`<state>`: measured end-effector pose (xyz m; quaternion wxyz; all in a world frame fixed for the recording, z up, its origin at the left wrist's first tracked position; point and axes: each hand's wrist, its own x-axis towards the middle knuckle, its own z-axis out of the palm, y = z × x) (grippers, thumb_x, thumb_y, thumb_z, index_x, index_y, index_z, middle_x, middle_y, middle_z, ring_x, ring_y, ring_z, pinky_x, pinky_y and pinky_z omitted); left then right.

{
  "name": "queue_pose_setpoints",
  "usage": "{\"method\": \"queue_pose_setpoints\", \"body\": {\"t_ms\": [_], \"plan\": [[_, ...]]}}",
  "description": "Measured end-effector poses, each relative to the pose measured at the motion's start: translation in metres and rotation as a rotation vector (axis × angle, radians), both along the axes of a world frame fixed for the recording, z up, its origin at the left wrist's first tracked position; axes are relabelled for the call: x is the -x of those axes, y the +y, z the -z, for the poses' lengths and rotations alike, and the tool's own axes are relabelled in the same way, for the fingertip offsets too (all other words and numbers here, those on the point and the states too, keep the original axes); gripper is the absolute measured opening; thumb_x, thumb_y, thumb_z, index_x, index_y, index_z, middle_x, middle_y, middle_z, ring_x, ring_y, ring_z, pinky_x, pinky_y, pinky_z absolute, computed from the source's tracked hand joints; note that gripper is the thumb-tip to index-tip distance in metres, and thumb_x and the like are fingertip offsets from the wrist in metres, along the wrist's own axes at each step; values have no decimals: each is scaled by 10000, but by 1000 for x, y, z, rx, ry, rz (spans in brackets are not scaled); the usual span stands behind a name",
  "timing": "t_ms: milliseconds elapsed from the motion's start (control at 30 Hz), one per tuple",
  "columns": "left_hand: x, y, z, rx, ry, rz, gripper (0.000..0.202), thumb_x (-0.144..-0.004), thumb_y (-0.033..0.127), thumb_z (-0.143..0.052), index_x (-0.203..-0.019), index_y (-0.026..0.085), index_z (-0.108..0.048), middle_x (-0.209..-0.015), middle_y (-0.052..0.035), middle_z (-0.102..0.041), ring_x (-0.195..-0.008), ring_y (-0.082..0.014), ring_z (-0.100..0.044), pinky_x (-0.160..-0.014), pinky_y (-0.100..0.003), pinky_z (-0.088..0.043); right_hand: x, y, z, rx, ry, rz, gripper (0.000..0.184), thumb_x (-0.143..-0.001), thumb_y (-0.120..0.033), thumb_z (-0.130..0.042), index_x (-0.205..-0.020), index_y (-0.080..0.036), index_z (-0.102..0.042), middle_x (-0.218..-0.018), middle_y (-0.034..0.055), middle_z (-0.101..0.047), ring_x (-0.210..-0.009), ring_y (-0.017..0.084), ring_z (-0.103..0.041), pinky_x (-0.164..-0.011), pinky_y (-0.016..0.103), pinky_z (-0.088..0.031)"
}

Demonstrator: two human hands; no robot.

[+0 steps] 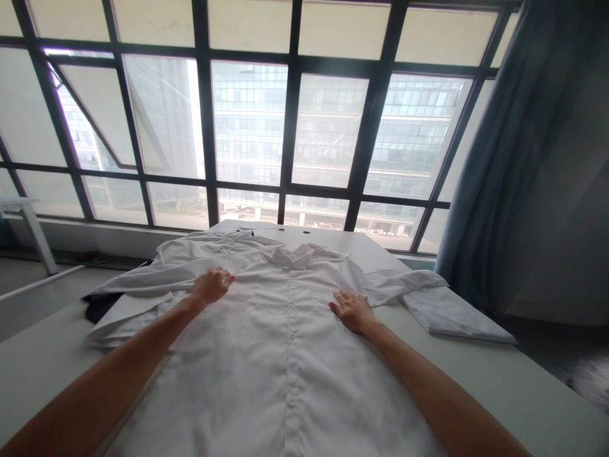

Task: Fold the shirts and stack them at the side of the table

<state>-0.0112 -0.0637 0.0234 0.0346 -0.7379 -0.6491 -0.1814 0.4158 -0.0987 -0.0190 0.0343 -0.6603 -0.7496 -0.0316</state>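
Note:
A white button-up shirt point(285, 343) lies flat and face up on a pale table point(523, 387), collar toward the window. My left hand point(212, 284) rests on the shirt's left chest near the shoulder, fingers curled down onto the cloth. My right hand point(352, 310) lies flat on the right chest, fingers stretched out and pressed on the fabric. The shirt's right sleeve point(447, 308) stretches out folded across the table to the right. A second white garment point(143, 285) lies spread under and beside the shirt at the left.
A large window with a dark frame point(290, 127) fills the back wall. A blue-grey curtain point(537, 165) hangs at the right. A dark cloth point(99, 304) shows past the table's left edge. A white table leg point(40, 238) stands at the far left.

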Motion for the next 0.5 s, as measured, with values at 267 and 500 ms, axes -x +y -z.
{"method": "queue_pose_setpoints", "body": {"t_ms": [267,500], "plan": [[97,5,-21,202,-137,-627,503,-884,466,-529,-1020,5,-677,-1107,-324,-655,-1081,-468,-611,-819,-566,-483,-1,-2,2,-68,70,19,554,-989,-491,-353,-1404,-164,-519,-1513,144,-441,-1388,272,-407,-1143,475,-238],[124,16,4,89,-347,-479,358,-895,377,-539,-961,62,-696,-891,-139,-736,-820,-281,-702,-741,-365,-530,-4,-3,3,-87,102,2,536,-981,-491,-370,-1388,-182,-532,-1497,146,-462,-1375,265,-424,-1134,474,-245]]}}
